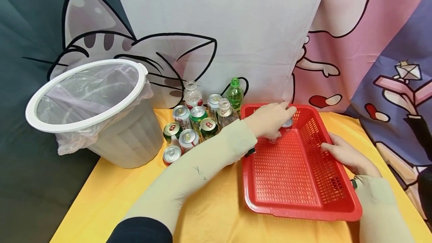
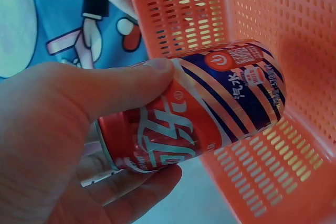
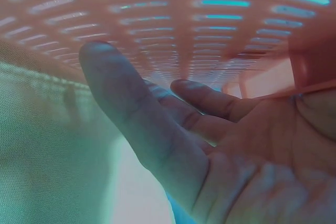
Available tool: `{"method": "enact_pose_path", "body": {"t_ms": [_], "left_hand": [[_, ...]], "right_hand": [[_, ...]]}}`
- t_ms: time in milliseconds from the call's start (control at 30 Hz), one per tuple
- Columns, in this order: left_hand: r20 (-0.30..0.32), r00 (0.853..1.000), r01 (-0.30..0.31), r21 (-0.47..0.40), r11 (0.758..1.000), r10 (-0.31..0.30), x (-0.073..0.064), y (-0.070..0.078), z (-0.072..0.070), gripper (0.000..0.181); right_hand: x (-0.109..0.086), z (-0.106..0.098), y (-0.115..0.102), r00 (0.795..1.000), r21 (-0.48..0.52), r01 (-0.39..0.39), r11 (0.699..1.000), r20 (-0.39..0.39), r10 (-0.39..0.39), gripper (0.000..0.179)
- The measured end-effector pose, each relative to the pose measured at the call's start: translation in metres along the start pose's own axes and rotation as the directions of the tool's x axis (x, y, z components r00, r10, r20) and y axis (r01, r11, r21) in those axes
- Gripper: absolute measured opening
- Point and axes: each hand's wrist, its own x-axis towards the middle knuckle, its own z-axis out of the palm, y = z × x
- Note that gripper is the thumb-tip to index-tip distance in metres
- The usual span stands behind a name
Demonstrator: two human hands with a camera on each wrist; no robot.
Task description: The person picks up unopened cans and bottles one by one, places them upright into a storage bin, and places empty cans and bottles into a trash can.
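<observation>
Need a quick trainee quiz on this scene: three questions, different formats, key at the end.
1. Multiple choice: the left grip holds a) nothing, b) a can, c) a cup.
2. True or false: a translucent bag lines the bin.
3. Order from left to right in the head view: basket, bin, green bottle.

Key: 1. b; 2. true; 3. bin, green bottle, basket.

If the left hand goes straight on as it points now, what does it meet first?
Probably the red perforated basket, at its far right corner; height relative to the rim is unclear.
</observation>
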Motion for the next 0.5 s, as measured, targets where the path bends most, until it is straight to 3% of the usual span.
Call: {"method": "enact_pose_path", "body": {"t_ms": [200,500], "left_hand": [[0.066,0.998,-0.004,0.027,1.000,0.002,0.030,0.015,0.003,0.077],[0.048,0.998,0.027,0.008,1.000,-0.027,0.069,0.027,0.025,0.076]], "right_hand": [[0.001,-0.001,0.001,1.000,-0.003,0.004,1.000,0.000,-0.004,0.053],[0.002,0.000,0.001,1.000,-0.006,0.026,1.000,0.000,-0.026,0.051]]}}
